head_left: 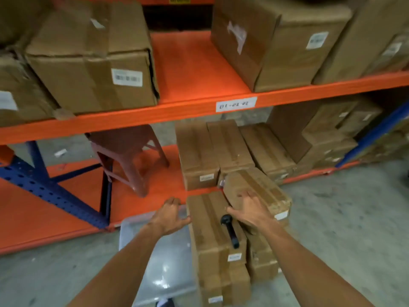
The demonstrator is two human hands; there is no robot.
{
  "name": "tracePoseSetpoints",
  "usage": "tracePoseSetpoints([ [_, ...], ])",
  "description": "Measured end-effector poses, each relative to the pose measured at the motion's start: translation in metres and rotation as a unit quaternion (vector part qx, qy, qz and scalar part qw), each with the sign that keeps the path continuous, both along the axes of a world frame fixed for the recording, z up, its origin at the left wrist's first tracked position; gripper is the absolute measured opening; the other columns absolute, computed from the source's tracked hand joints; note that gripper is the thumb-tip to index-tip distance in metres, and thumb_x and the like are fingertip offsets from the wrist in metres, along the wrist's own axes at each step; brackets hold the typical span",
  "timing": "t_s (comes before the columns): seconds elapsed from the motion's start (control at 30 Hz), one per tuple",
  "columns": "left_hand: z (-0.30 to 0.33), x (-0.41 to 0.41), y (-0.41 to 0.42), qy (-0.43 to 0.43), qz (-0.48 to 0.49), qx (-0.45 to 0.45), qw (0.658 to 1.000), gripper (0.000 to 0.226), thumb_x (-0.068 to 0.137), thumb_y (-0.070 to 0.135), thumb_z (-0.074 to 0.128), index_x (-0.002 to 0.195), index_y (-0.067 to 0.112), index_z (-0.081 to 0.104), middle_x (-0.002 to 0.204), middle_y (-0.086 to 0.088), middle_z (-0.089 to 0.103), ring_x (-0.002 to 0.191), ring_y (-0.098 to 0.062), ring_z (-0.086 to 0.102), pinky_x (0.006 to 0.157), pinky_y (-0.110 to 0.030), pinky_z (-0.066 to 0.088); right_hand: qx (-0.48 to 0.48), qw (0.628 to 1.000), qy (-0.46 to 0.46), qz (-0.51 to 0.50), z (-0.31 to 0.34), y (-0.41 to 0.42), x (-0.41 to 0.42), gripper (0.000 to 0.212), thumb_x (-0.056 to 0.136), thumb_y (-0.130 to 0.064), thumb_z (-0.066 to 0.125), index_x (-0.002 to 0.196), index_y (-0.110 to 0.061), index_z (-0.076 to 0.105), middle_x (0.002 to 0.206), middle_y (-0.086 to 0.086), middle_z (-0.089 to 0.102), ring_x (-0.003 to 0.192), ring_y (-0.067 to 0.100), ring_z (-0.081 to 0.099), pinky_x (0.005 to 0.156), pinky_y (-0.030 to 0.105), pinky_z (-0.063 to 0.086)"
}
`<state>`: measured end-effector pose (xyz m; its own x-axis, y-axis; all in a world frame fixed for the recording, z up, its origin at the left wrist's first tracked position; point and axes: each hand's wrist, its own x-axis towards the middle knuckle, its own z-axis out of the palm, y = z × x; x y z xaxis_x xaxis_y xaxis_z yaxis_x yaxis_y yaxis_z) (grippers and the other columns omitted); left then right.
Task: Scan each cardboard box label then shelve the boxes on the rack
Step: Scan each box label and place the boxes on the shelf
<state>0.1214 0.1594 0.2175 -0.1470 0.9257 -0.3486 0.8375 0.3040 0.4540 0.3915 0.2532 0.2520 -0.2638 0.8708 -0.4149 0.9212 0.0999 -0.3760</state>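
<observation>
Head view: my right hand [251, 209] lies with fingers spread flat on a long brown cardboard box [257, 191] that sits tilted, its far end against the boxes on the orange bottom shelf [155, 173] of the rack. My left hand [170, 214] hovers, fingers apart and holding nothing, just beside a stack of similar cardboard boxes [210, 240] on the grey concrete floor [343, 218]. A black handheld scanner [230, 231] rests on top of that stack.
</observation>
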Motion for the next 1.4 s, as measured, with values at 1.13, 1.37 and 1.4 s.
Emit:
tracePoseSetpoints([
  [1.13, -0.353, 0.129, -0.025, 0.023, -0.134, -0.051, 0.989, 0.079, 0.104, 0.056, 0.026, 0.159, 0.004, 0.004, 0.167, -0.015, 0.005, 0.154, -0.032, 0.005, 0.122, -0.038, 0.000, -0.078, 0.924, 0.242, -0.286, -0.329, -0.029, 0.039, 0.068, 0.094, -0.022, 0.069, 0.154, -0.024, 0.037, 0.107, -0.004, 0.069, 0.102, 0.020, 0.069, 0.094, 0.041, 0.052],
  [1.37, -0.358, 0.116, -0.027, 0.070, -0.157, 0.037, 0.984, 0.082, 0.095, 0.066, 0.029, 0.154, 0.010, 0.035, 0.159, -0.012, 0.036, 0.147, -0.030, 0.032, 0.125, -0.045, 0.016, -0.081, 0.809, 0.454, -0.364, -0.305, -0.109, 0.080, 0.093, 0.084, 0.016, 0.073, 0.143, -0.048, 0.042, 0.120, 0.004, 0.065, 0.080, 0.022, 0.074, 0.066, 0.036, 0.063],
  [1.4, -0.359, 0.113, -0.026, 0.063, -0.157, 0.061, 0.984, 0.081, 0.094, 0.066, 0.031, 0.151, 0.010, 0.042, 0.155, -0.012, 0.043, 0.144, -0.031, 0.038, 0.123, -0.047, 0.022, -0.089, 0.801, 0.466, -0.366, -0.305, -0.119, 0.083, 0.095, 0.081, 0.021, 0.073, 0.138, -0.050, 0.044, 0.123, 0.002, 0.062, 0.082, 0.022, 0.074, 0.065, 0.038, 0.064],
])
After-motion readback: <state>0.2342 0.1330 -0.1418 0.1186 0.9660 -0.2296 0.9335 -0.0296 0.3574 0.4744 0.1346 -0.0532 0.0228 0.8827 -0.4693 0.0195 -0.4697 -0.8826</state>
